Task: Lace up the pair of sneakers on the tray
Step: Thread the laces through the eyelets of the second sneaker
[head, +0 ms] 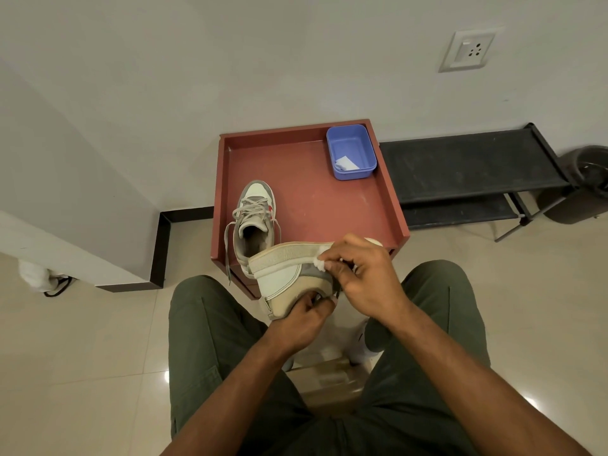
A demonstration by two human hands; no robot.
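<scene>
A laced grey and white sneaker point(255, 218) stands on the left of the red-brown tray point(388, 195), toe pointing away, with one lace end hanging over the tray's front edge. The second sneaker point(283, 271) lies on its side above my lap, sole facing away from me. My left hand point(301, 319) grips it from below near the collar. My right hand point(358, 274) rests on its upper side, fingers pinched on a dark lace. The lace holes are hidden behind my fingers.
A blue plastic tub point(351, 151) with a scrap of paper sits in the tray's far right corner. A black low rack point(470, 166) stands to the right against the wall, with a dark bin point(589, 182) beyond it. My knees flank the tray's front edge.
</scene>
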